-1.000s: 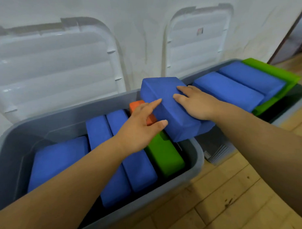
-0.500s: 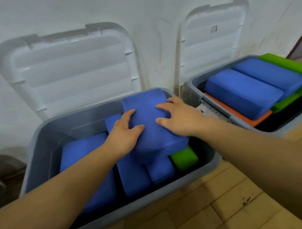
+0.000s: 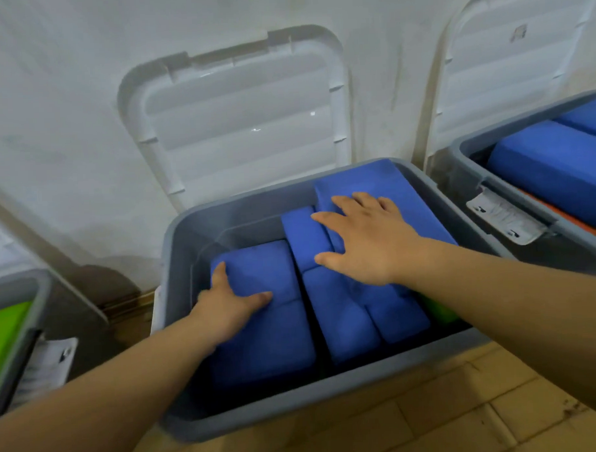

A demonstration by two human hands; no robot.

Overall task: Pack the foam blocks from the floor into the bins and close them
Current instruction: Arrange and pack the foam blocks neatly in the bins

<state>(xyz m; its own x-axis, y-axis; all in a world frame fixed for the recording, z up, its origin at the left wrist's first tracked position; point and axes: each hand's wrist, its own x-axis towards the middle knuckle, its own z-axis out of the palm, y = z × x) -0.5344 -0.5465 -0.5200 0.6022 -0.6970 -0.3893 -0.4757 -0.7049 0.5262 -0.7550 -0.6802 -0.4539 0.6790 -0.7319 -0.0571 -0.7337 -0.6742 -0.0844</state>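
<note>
Left hand (image 3: 230, 309), right hand (image 3: 368, 243) — flat on blue blocks (image 3: 270, 341).

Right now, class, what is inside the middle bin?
Blue foam blocks under the left hand and right hand, plus a green block at the right edge. Anything beneath them is hidden.

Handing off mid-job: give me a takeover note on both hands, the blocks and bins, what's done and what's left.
Left hand: open, resting on the left blue block in the middle bin.
Right hand: open, flat on the top blue block, which lies highest, over other blocks at the bin's right.
Done: middle bin looks nearly full; right bin also holds blocks.
Left: seat the top block, then close the middle lid and right lid, both leaning on the wall. Any floor blocks are out of view.
</note>
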